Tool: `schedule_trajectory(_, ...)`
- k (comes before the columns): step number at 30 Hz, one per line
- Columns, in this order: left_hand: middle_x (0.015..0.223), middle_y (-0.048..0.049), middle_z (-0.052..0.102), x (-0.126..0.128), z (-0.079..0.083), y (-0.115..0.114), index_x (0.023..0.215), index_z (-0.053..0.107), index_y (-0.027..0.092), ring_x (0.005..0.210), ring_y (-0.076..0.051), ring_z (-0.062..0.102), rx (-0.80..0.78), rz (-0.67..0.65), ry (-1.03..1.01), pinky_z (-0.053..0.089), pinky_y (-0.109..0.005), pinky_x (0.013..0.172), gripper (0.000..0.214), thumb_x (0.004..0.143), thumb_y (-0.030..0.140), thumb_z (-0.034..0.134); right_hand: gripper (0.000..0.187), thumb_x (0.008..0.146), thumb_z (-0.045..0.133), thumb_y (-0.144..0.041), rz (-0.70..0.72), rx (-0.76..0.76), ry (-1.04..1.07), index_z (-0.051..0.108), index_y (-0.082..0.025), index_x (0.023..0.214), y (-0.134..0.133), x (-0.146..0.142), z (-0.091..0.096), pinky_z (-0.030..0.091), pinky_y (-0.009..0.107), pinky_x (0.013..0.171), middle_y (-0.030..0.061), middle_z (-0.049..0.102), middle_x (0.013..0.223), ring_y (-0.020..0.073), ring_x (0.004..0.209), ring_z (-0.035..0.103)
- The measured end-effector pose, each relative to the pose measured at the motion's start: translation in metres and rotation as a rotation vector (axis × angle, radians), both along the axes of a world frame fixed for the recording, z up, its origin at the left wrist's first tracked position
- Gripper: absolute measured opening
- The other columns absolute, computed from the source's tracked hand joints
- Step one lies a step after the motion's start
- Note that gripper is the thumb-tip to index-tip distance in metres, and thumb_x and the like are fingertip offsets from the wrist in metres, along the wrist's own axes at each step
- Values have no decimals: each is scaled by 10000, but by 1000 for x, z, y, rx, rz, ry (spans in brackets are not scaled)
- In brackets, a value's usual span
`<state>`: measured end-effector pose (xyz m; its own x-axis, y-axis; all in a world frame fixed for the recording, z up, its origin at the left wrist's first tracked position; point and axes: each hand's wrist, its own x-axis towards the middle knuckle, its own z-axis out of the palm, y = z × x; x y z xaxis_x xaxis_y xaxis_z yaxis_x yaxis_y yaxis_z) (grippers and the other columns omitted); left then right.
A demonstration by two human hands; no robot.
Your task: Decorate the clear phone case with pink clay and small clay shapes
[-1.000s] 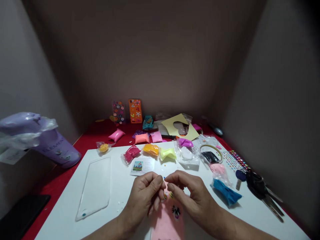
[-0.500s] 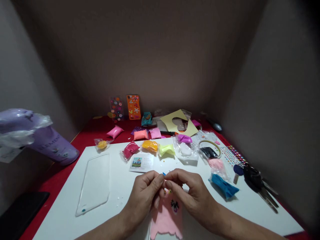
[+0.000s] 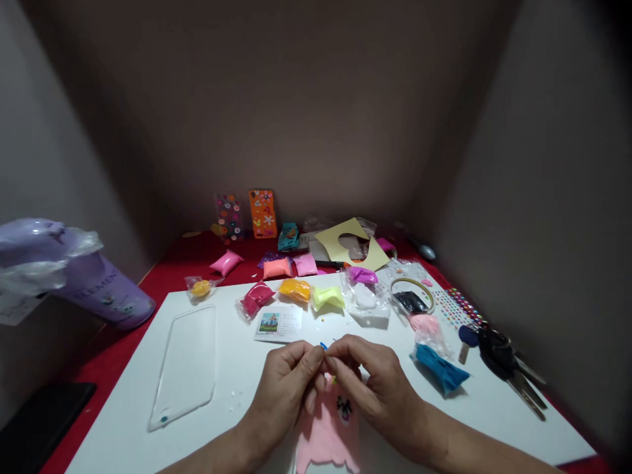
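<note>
Above the near middle of the white board, my left hand (image 3: pixel 291 378) and my right hand (image 3: pixel 378 378) meet fingertip to fingertip. Both are closed in a pinch around a small blue piece of clay (image 3: pixel 323 345); only its top edge shows between the fingers. A thin dark tip pokes up by my right index finger, too small to name. Below the hands lies a pink clay-covered panel (image 3: pixel 328 438) with a wavy lower edge and a black decoration (image 3: pixel 344 407). My hands hide its upper part.
A clear phone case (image 3: pixel 187 368) lies left. Several clay packets, including yellow (image 3: pixel 328 297) and blue (image 3: pixel 441 368), line the back and right. Keys (image 3: pixel 511 372) rest at the right edge. A purple tumbler (image 3: pixel 116 296) leans at left. Decorated cases (image 3: pixel 263 214) stand behind.
The fingertips have shifted slightly while still pinching the blue clay. The whole view has moved a little; the things on the board lie as before.
</note>
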<state>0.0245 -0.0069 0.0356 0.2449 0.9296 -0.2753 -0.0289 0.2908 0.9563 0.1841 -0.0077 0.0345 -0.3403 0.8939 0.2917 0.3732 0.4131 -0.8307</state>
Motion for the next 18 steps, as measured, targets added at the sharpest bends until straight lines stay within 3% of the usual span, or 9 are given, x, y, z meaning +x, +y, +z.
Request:
schedule_trajectory(6,441,44,513,1,1,2,692,585,143,308,-38,347,8,57,-21,225,-155,326,406,867,501,508,163,892,468,-170,-25,-102,-28,585,-186,779,7,8,10,393,240,582,-8,594,681,121,621,524)
schedule_trajectory(12,556,14,525,-5,1,5,642,570,160,560,-111,502,370,107,269,406,-209,558,344,900,377,503,140,865,471,-114,100,90,-305,578,-192,820,31,35,12,367,258,625,9,593,745,130,673,512)
schedule_trajectory(18,671,-10,554,-10,-11,8,655,551,176,691,-156,518,586,73,390,396,-270,654,308,918,317,476,172,783,495,-24,236,177,-489,536,-178,846,48,56,-9,348,243,624,15,579,803,119,696,493)
